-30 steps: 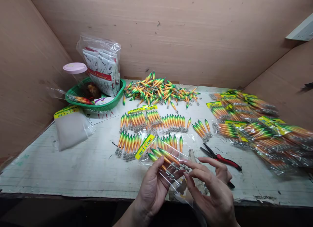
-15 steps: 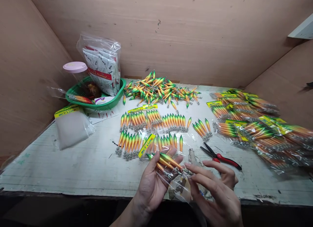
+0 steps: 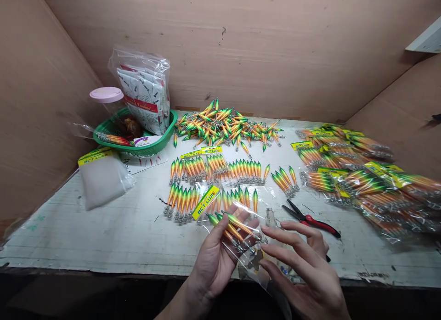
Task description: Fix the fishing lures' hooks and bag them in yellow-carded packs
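Note:
My left hand (image 3: 215,260) is closed on a clear plastic bag (image 3: 212,224) with a yellow "BCT LURE" header, thumb on top and fingers underneath. Three squid jigs (image 3: 237,226), green fading to orange with metal hook crowns, lie in the bag across my palm, hooks toward the right. My right hand (image 3: 306,265) is beside the hook end of the bag, its fingers apart and gripping nothing I can see. Whether its fingertips touch the plastic is unclear. Behind the bag, rows of squid jigs (image 3: 244,171) lie on the table (image 3: 120,242).
A heap of loose jigs (image 3: 223,125) lies at the back. Filled bags (image 3: 372,182) are piled on the right, near red-handled pliers (image 3: 312,220). On the left are a green basket (image 3: 151,149) holding packets and a jar, and a stack of bags (image 3: 103,180). Wooden panels (image 3: 241,49) enclose the table.
My right hand's fingers have moved off the hook ends and spread slightly, down and to the right. The jigs' hooks now show more plainly inside the bag. My left hand keeps its hold.

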`<state>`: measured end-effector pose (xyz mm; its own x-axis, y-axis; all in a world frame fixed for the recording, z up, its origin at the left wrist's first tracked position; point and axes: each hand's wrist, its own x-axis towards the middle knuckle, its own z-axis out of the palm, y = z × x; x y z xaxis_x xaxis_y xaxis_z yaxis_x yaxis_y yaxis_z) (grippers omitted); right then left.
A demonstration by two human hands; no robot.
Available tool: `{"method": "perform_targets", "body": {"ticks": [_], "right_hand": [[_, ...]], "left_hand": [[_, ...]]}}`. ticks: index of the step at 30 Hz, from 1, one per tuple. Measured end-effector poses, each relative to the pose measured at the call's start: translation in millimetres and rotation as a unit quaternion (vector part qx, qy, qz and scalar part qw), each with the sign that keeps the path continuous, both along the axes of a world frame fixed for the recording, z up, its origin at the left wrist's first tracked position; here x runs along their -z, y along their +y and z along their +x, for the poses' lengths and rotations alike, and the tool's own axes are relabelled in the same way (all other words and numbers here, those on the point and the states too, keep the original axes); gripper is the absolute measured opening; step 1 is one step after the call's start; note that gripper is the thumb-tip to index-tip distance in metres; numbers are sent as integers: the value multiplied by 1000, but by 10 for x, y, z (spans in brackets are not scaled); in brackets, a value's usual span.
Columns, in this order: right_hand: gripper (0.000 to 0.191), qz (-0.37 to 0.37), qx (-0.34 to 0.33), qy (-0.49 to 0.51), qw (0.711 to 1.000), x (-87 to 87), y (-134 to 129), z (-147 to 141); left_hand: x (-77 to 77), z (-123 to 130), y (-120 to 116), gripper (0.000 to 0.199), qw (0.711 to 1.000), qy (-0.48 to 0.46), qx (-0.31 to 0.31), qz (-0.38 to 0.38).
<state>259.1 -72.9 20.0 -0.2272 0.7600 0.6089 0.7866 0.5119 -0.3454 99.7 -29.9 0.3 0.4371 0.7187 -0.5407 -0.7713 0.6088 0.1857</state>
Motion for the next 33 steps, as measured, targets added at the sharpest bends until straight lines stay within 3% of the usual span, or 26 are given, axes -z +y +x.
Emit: {"method": "perform_targets", "body": {"ticks": [8, 15, 25, 33], "right_hand": [[19, 21, 40, 13, 999, 13, 22, -67], [10, 27, 43, 18, 999, -6, 13, -73], [12, 56, 72, 4, 996, -5, 1, -105], [16, 80, 106, -12, 991, 21, 3, -153]], "left_hand": [[30, -13, -12, 37, 997, -16, 53, 50], [17, -28, -21, 36, 997, -26, 63, 42], [9, -23, -11, 34, 995, -16, 68, 70], [22, 5, -42, 29, 998, 8, 37, 46]]}}
